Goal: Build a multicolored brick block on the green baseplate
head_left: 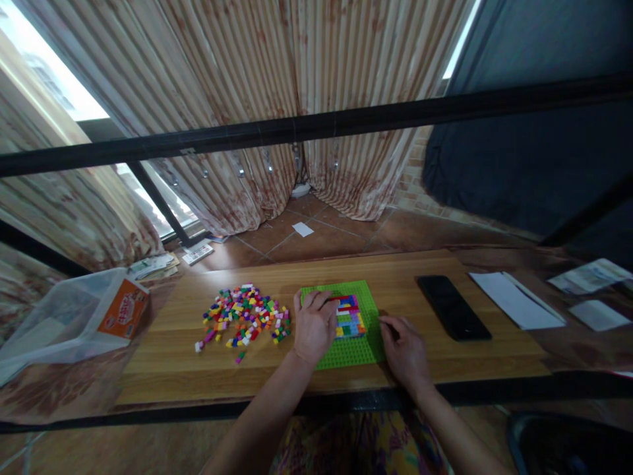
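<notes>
One baseplate (pixel 370 307) is set on the tabletop (pixel 173 343), overlaid by the left hand (pixel 315 324), bordered by the right hand (pixel 406 351); neither grasp can be told. Lettering on the orange label (pixel 122 309) is blurred; bare wood is left rightward.

Left hand (pixel 315 323) and right hand (pixel 406 353) were bare, as were left forearm (pixel 271 410) and right forearm (pixel 457 429). Lap garment (pixel 356 445) was dark, with irregular yellow and purple print; exact cut was unclear, frame cropped it.

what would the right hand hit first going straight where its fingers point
The right hand would probably meet the green board at its right edge; it may be touching already, depth is unclear.
</notes>
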The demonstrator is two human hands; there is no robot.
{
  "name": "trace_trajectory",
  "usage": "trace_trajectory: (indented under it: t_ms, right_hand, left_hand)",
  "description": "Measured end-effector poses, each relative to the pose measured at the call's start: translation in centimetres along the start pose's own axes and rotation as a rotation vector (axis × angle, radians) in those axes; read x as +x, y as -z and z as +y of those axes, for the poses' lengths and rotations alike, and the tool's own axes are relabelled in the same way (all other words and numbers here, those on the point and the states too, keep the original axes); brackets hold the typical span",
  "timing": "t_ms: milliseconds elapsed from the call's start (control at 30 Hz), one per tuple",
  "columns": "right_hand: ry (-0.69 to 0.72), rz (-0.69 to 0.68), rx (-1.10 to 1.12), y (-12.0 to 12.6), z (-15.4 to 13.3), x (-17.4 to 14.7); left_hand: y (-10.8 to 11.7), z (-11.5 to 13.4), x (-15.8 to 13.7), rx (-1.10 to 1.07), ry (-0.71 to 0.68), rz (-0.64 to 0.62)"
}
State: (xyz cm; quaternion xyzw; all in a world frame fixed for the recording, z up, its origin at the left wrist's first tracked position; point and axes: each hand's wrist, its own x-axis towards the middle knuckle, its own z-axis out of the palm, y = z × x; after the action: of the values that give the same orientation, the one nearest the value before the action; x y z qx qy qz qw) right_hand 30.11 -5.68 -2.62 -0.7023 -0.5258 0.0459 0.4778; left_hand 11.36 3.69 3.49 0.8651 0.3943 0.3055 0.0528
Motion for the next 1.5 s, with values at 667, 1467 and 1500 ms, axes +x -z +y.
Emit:
trace_trajectory:
  t_ms: [667, 1467, 1500]
  right_hand:
    - [0.060, -0.016, -0.091, -0.2, 0.6, 0.0]
    - [0.136, -0.025, -0.266, 0.3, 1.9, -0.4]
    - [0.143, -0.021, -0.262, 0.3, 1.9, -0.4]
  left_hand:
    - [2.4, -0.8, -2.3, -0.118, 0.206, 0.178]
    - [9.2, -13.2, -12.4, 0.188, 0.815, 0.188]
    - [9.3, -13.3, -12.2, 0.207, 0.801, 0.173]
